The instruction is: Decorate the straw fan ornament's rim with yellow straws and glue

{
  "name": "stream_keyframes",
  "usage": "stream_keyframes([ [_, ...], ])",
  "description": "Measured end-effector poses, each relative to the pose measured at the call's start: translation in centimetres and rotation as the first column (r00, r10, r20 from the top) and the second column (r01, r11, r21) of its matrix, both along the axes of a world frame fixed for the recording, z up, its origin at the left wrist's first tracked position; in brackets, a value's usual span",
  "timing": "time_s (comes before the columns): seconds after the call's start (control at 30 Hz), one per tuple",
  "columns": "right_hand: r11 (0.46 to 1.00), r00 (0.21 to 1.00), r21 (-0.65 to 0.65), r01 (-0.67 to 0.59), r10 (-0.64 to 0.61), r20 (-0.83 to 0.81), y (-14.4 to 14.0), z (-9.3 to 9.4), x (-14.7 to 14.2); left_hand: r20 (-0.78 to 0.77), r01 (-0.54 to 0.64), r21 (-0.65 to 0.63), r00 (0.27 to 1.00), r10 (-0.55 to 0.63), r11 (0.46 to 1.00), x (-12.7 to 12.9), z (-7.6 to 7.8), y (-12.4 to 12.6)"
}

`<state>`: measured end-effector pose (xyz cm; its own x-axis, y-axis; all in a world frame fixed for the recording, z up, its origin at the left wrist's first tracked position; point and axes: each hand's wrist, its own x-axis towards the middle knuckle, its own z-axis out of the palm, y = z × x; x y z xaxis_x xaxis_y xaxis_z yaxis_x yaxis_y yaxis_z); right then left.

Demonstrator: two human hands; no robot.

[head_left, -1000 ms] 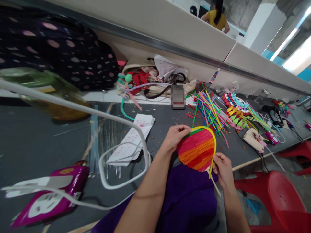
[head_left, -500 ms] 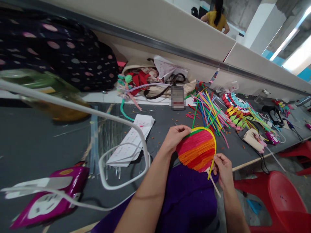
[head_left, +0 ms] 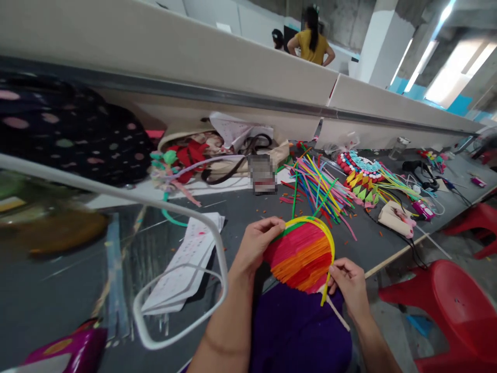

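Note:
A round hand fan (head_left: 301,257) striped in pink, orange and red is held over my purple-clad lap, its thin pale stick (head_left: 338,313) pointing down to the right. A yellow pipe cleaner (head_left: 332,243) curves along the fan's top and right rim, its loose end hanging past the base. At the upper left edge, my left hand (head_left: 256,241) pinches the rim, where green shows beside the yellow. My right hand (head_left: 348,282) is closed on the yellow pipe cleaner near the lower right rim. Its fingertips are partly hidden.
Many coloured pipe cleaners (head_left: 322,184) lie behind the fan, near a beaded craft piece (head_left: 361,168). A white cable (head_left: 223,259) loops at left over folded paper (head_left: 186,264). Red stools (head_left: 446,295) stand at right; a person in yellow (head_left: 312,47) is beyond the partition.
The view has shifted, so the table things appear lower and further left. Both hands keep their hold, with the yellow pipe cleaner still along the fan's rim.

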<state>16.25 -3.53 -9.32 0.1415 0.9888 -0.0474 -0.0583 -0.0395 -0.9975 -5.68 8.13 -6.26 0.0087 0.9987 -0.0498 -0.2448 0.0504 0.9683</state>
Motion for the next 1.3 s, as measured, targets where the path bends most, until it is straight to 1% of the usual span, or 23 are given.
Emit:
stream_keyframes([
  [0.07, 1.000, 1.000, -0.010, -0.005, 0.004, -0.016, -0.1, 0.1, -0.1, 0.009, 0.004, 0.035, 1.000, -0.004, 0.999, -0.2, 0.0, -0.1],
  [0.2, 0.999, 0.995, -0.045, -0.007, 0.003, -0.098, -0.1, 0.3, -0.4, -0.009, 0.037, 0.054, 0.999, -0.036, 0.998, -0.3, -0.2, 0.0],
  [0.27, 0.998, 0.992, -0.061, -0.013, 0.005, -0.129, -0.1, 0.1, -0.5, -0.026, 0.045, 0.023, 0.999, -0.044, 0.999, -0.4, -0.4, 0.1],
  [0.4, 0.993, 0.993, -0.103, -0.051, 0.039, -0.112, -0.1, -0.7, -0.2, -0.085, 0.050, -0.100, 0.995, -0.058, 0.994, -0.1, -0.9, 0.6],
  [0.5, 0.987, 0.993, -0.144, -0.069, 0.054, -0.105, 0.2, -1.3, 0.3, -0.108, 0.052, -0.140, 0.992, -0.067, 0.989, 0.2, -1.2, 0.9],
  [0.73, 0.974, 0.992, -0.205, -0.091, 0.071, -0.103, 1.1, -1.4, 0.9, -0.199, -0.002, -0.085, 0.980, -0.015, 0.996, 0.9, -1.6, 1.2],
  [0.9, 0.975, 0.993, -0.201, -0.096, 0.079, -0.093, 1.3, -1.6, 1.2, -0.213, -0.003, -0.064, 0.977, -0.010, 0.998, 1.1, -2.0, 1.4],
  [1.03, 0.976, 0.995, -0.197, -0.089, 0.076, -0.070, 1.2, -1.6, 1.1, -0.211, 0.000, -0.053, 0.977, -0.011, 0.999, 1.1, -2.0, 1.3],
  [1.13, 0.976, 0.995, -0.191, -0.103, 0.098, -0.035, 1.2, -1.4, 1.3, -0.197, 0.002, -0.043, 0.980, -0.010, 0.999, 1.1, -1.9, 1.2],
  [1.2, 0.979, 0.993, -0.176, -0.103, 0.111, 0.035, 1.5, -1.3, 2.0, -0.185, 0.008, -0.030, 0.983, -0.013, 1.000, 1.1, -1.8, 1.2],
  [1.27, 0.991, 0.980, -0.114, -0.077, 0.096, 0.176, 2.0, -1.1, 3.4, -0.173, 0.020, -0.007, 0.985, -0.021, 1.000, 1.0, -1.6, 1.1],
  [1.3, 0.996, 0.960, -0.061, -0.062, 0.076, 0.271, 2.3, -0.9, 4.3, -0.168, 0.028, 0.006, 0.985, -0.026, 1.000, 1.0, -1.6, 1.1],
])
